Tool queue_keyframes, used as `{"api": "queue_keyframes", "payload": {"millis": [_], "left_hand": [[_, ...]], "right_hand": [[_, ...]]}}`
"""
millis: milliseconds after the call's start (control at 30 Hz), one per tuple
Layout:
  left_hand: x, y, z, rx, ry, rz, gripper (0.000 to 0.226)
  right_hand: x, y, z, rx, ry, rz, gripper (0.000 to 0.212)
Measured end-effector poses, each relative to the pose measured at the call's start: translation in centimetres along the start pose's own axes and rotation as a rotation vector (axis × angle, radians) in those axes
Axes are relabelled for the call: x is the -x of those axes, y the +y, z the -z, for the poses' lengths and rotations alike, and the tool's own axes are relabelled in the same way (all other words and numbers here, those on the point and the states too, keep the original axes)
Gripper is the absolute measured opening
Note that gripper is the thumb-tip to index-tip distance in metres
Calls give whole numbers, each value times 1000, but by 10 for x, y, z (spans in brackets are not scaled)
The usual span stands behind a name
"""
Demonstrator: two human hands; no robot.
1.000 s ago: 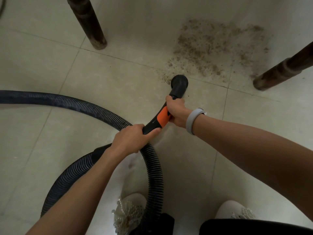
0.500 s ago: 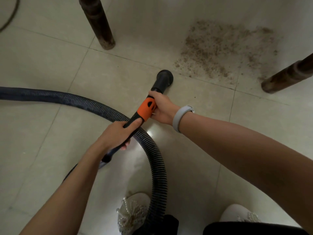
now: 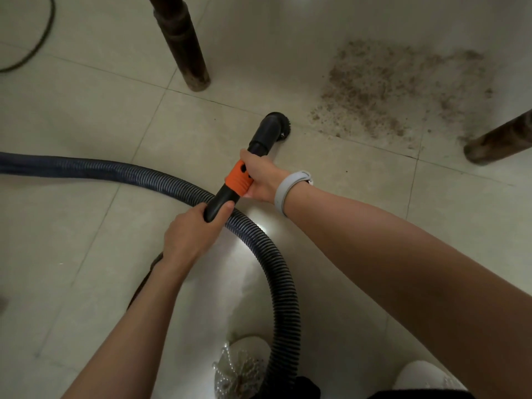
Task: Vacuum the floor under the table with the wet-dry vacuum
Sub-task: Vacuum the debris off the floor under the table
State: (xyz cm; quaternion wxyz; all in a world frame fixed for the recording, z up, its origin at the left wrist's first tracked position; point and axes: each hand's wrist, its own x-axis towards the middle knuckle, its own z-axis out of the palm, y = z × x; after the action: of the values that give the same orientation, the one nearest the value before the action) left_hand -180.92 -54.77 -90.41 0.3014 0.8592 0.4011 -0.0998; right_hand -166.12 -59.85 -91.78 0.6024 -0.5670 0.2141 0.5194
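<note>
The black vacuum nozzle rests with its round brush end on the pale floor tiles, just left of a brown patch of dirt. My right hand grips the orange collar of the wand. Lower down, my left hand grips the black end of the wand where it meets the ribbed dark hose. The hose loops from the left edge round to between my feet.
Two dark wooden table legs stand on the floor, one at the top centre, one at the right edge. A thin dark cable curves at the top left. My white beaded shoes show at the bottom.
The nozzle pulled back left from the near edge of the dirt patch, leaving that strip of floor cleaner. My left hand slid along the wand's black end; both hands kept hold.
</note>
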Motion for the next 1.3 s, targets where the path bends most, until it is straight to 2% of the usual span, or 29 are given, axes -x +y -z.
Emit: {"api": "queue_keyframes", "payload": {"millis": [167,233,300,433,500,600,667,767,967,1133,1300], "left_hand": [[1,-14,2,-26,119,62,45],[-6,-24,6,15,161,129,49],[-16,-32,13,51,200,181,54],[-27,-31,26,120,208,214,57],[-30,-25,28,153,199,218,56],[-40,-17,29,213,167,190,53],[-51,-12,32,254,137,167,53],[-67,1,34,317,101,128,54],[-78,27,29,453,8,113,51],[-59,24,29,429,-123,59,46],[-40,15,33,434,-162,95,47]], "right_hand": [[-3,14,-20,5,-81,58,27],[-1,15,-21,119,-99,83,36],[-2,14,-14,381,-30,173,43],[-6,16,30,1167,161,428,50],[-7,20,56,1441,197,399,54],[-7,31,89,1706,123,261,64],[-7,38,106,1852,76,250,71],[-6,38,118,1916,55,262,77],[-5,23,124,1905,-45,257,74],[-2,6,137,1875,-79,289,63],[-1,9,145,1875,-63,305,56]]}}
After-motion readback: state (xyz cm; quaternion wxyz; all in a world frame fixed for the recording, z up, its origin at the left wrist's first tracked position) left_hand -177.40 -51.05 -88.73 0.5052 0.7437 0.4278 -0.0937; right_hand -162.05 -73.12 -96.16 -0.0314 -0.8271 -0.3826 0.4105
